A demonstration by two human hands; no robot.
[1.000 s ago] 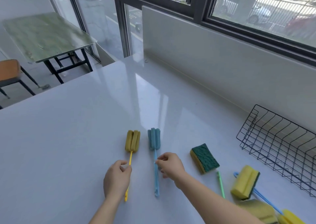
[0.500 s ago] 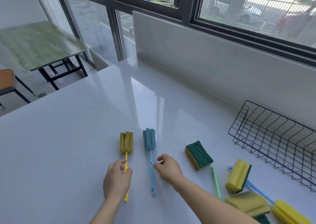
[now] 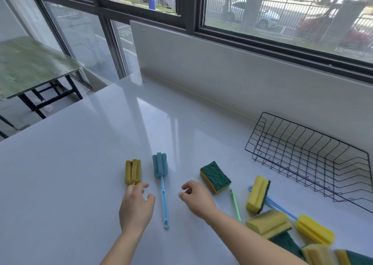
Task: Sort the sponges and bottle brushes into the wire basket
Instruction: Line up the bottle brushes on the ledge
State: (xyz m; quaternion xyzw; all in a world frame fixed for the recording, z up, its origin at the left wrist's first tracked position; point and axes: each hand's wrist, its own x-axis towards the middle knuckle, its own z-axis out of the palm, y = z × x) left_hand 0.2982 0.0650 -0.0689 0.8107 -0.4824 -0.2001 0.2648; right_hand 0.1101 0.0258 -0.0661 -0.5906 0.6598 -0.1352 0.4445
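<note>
The wire basket [image 3: 312, 159] stands on the white counter [image 3: 80, 184] against the wall under the window, with nothing in it. All the sponges and brushes lie outside it, on its near side and off to its left.

Closest to the basket's near rim, a yellow sponge [image 3: 258, 194] stands on edge over the blue handle of a yellow-headed brush [image 3: 313, 229]. More sponges [image 3: 268, 224] are piled nearer the person (the pile is blurred at the frame's edge). A thin green handle [image 3: 235, 206] lies further left of the basket, and just past it sits a green-topped sponge [image 3: 215, 177].

The blue bottle brush [image 3: 161, 184] and the dark yellow bottle brush [image 3: 132, 171] lie side by side, farthest from the basket, heads pointing away from the person.

The right hand [image 3: 196, 200] hovers between the green-topped sponge and the blue brush, fingers loosely curled, holding nothing. The left hand [image 3: 136, 208] lies over the yellow brush's handle with relaxed fingers and thumb spread, fingertips at the base of the foam head. No grip shows.
</note>
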